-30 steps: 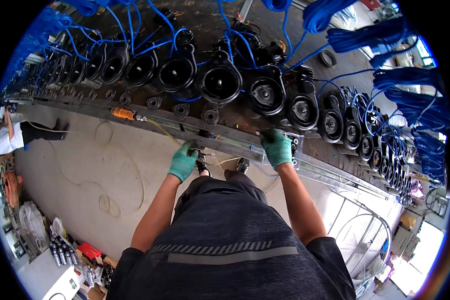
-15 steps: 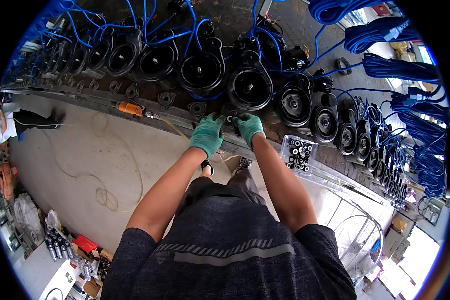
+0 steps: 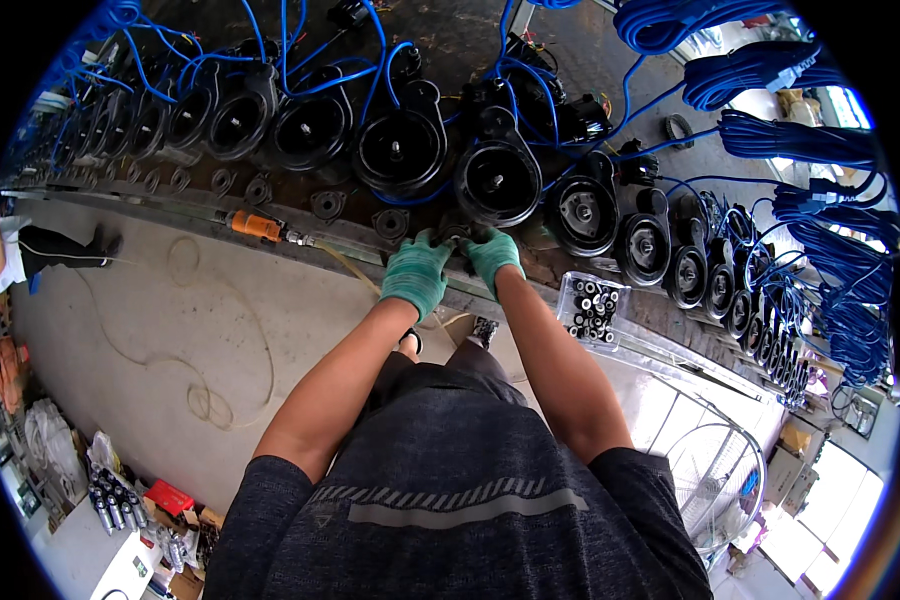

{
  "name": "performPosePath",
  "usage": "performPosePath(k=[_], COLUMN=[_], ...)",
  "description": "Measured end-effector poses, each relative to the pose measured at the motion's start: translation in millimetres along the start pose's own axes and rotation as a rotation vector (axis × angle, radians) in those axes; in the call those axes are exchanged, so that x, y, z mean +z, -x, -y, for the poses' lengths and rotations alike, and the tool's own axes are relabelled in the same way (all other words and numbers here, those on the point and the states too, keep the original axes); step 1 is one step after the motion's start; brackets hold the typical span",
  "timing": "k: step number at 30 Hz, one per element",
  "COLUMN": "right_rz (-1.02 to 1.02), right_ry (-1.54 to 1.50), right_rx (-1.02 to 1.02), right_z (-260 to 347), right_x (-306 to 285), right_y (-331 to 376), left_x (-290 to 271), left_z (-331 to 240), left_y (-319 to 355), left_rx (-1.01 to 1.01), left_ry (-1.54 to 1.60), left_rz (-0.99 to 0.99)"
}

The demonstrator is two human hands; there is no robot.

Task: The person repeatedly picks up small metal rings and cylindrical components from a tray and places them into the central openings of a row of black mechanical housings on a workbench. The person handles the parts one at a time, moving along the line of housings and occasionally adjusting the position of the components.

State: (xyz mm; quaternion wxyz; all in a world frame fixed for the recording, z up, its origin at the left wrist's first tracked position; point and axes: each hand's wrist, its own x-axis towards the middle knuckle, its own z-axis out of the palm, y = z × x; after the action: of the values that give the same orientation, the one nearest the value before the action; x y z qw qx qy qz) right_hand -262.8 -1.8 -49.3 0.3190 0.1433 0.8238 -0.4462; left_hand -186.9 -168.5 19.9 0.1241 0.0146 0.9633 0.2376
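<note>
Both my hands wear green gloves and meet at the near edge of a long workbench. My left hand and my right hand close together around a small dark metal part just in front of a black round pump housing. A row of similar black housings with blue cables runs along the bench. How each hand grips the part is partly hidden by the gloves.
A clear plastic box of small bearings sits on the bench edge to my right. An orange-handled tool with a hose lies to my left. Coiled blue cables pile up at right. A fan guard and boxes stand on the floor.
My hands, apart on the bench edge a second ago, came together at the small dark part. The view has shifted closer to the housings.
</note>
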Motion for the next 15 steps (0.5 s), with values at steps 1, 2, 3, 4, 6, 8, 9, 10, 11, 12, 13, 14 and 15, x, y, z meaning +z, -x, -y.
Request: performPosePath(k=[1,2,3,4,6,8,9,10,11,12,13,14,15], right_rz=[-0.013,-0.026,-0.034,-0.036,-0.078,0.000,0.002,0.000,-0.080,-0.123,-0.084,-0.053,-0.032], right_ry=[0.081,0.162,0.235,0.309,0.532,0.465,0.410,0.353,0.354,0.359,0.167,-0.031,-0.046], right_rx=[-0.009,-0.017,-0.014,-0.012,0.030,0.083,0.118,0.144,-0.011,-0.134,-0.085,-0.023,-0.011], right_z=[-1.9,-3.9,-6.0,-0.7,39.5,27.3,18.3,14.0,12.9,11.7,25.7,36.0,21.9], right_x=[2.9,3.9,2.3,2.1,-2.6,-3.2,-0.8,0.3,3.6,4.0,1.7,-2.3,1.7], right_y=[-5.0,-10.2,-15.8,-16.6,5.4,-10.2,-15.9,-23.1,-13.5,-4.6,16.9,37.2,34.8], left_x=[-0.3,-0.5,-0.4,0.1,2.3,2.9,1.1,-4.4,-10.1,-14.8,-16.6,-15.8,-13.8], left_z=[-1.4,-3.0,-5.1,-5.3,-4.8,-11.5,-14.0,-16.2,-16.6,-15.3,-9.5,-4.9,0.8], left_y=[-0.1,0.0,-0.3,-1.2,-3.2,-9.6,-8.0,-9.0,-9.8,-11.2,-9.9,-9.2,-8.7], left_rx=[-0.013,-0.026,-0.033,-0.048,-0.079,-0.080,-0.081,-0.081,-0.090,-0.091,-0.103,-0.101,-0.108], left_ry=[-0.001,-0.002,-0.017,-0.036,-0.062,-0.071,-0.067,-0.066,-0.065,-0.053,-0.042,-0.030,0.026], left_rz=[0.008,0.015,0.029,0.040,0.036,0.005,0.043,0.072,0.097,0.100,0.104,0.117,0.079])
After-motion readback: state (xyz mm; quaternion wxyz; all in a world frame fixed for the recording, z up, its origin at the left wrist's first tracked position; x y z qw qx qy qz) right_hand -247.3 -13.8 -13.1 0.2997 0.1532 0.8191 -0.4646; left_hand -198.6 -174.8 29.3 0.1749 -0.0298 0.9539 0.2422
